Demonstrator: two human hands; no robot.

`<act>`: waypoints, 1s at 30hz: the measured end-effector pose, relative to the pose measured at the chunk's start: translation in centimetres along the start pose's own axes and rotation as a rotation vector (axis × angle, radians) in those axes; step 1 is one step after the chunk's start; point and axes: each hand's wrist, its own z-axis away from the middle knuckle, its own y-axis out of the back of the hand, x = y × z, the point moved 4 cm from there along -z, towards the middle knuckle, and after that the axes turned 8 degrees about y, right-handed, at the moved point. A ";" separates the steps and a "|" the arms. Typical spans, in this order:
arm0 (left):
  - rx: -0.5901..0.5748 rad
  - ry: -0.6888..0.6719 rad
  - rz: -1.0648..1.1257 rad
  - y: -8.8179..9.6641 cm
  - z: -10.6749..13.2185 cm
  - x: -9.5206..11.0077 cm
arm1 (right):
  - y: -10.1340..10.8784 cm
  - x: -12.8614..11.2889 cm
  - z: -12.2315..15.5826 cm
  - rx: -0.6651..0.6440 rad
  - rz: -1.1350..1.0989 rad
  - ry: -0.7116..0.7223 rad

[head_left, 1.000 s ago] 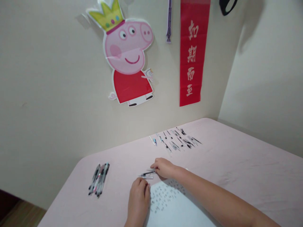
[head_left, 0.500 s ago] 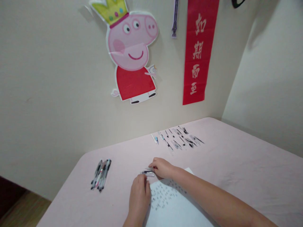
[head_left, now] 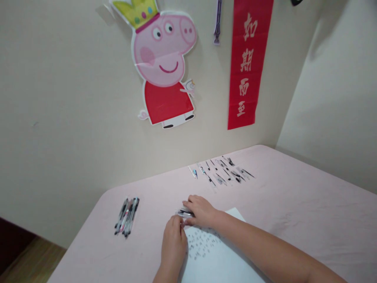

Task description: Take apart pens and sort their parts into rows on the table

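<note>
Head cam: R hand (head_left: 202,211) arches by a small cluster of thin clear-and-black plastic pen pcs (head_left: 184,213) on the pink-covered counter (head_left: 91,243), thumb & index apart, not clenched; L hand (head_left: 173,241) is just nearer, fingers curled, can't tell if gripping. White paper sheet w/ small dark marks (head_left: 224,261) lies partly under R forearm. Risk: pcs could roll/scatter if nudged hard; forearm drag could shift the sheet.

Pink table (head_left: 309,196), pens (head_left: 127,218) (plus paper (head_left: 218,263))
</note>
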 end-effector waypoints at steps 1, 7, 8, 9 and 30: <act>0.016 0.009 -0.010 0.1 0.0 0.0 | 0.1 0.0 -0.1 0.013 0.004 0.018; 0.064 0.017 -0.025 0.7 0.0 0.0 | -0.6 -0.3 -0.3 0.013 -0.096 0.161; 0.071 0.016 -0.018 0.8 0.0 0.0 | -0.8 -0.4 -0.3 0.002 -0.112 0.171; 0.076 0.014 -0.011 0.8 0.0 0.0 | -1.0 -0.5 -0.3 -0.012 -0.126 0.175; -0.076 0.022 -0.025 0.4 0.1 0.4 | -2.7 -1.1 -0.4 -0.057 -0.177 0.214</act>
